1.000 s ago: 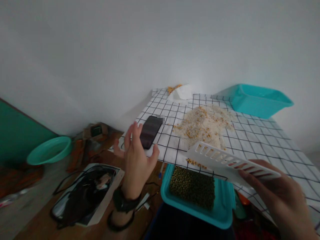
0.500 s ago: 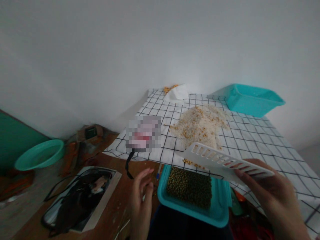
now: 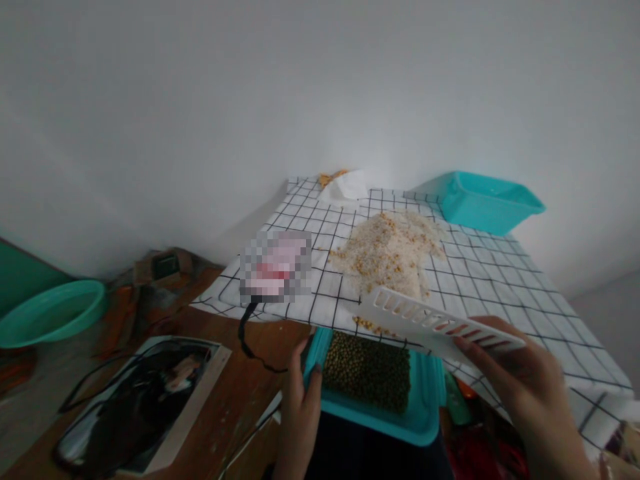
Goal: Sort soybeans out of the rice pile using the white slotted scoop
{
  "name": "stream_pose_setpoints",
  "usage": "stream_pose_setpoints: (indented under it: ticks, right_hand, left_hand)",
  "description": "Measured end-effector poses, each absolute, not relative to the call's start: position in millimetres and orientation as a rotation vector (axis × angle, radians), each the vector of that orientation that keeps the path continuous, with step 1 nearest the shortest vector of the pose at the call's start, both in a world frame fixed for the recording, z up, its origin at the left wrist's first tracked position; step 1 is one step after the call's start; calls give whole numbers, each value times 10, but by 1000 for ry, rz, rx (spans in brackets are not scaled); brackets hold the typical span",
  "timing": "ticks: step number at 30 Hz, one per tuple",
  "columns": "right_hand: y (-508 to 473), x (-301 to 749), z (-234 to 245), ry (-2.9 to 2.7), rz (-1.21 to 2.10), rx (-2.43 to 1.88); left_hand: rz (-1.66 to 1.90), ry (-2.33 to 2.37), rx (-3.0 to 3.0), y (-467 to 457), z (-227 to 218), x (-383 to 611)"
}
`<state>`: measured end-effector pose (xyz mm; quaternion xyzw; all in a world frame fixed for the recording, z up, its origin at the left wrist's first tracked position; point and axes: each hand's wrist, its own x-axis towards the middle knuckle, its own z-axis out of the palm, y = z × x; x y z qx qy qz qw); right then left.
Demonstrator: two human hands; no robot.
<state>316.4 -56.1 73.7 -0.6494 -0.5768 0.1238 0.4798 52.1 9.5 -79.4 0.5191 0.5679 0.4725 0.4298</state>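
My right hand (image 3: pixel 520 367) is closed on a white slotted plastic board (image 3: pixel 445 327), tilted over the table's front edge. By the board's lower edge lies a small line of yellow soybeans (image 3: pixel 373 327). My left hand (image 3: pixel 303 400) grips the left rim of a teal tray (image 3: pixel 425 427), thumb on the near side and fingers outside. In this tray, below the table edge, yellowish beans (image 3: pixel 343 360) lie beside dark green beans (image 3: pixel 385 377). Beyond the board, a heap of pale grains (image 3: pixel 390 250) mixed with yellow beans spreads over the checked cloth (image 3: pixel 325 300).
A teal basin (image 3: pixel 490 203) stands at the back right, and white paper (image 3: pixel 347 187) at the back left. A pixelated pinkish item (image 3: pixel 277 267) with a black strap (image 3: pixel 245 333) lies front left. Down left are a cluttered white box (image 3: pixel 175 433) and a green basin (image 3: pixel 55 313).
My left hand has moved right from beside the tray and closed on its rim. My right hand keeps hold of the board. The whole view has shifted slightly.
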Motion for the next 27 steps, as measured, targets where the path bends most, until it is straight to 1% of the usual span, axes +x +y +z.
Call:
stream_pose_setpoints:
  ticks: [3,15,21,27]
  right_hand:
    - [-541,3110,774,-1435,302,-1524]
    - [-580,3120,797,-1455,293,-1497]
    - [-559,3207,708,-1407,303,-1563]
    - [-423,3405,602,-1277,220,-1584]
  left_hand:
    - [1239,1444,1274,76,-816,549]
    - [1114,1421,1271,85,-829,478]
    - [1146,1400,1270,92,-843,491]
    - [1162,1400,1273,103,-829,499]
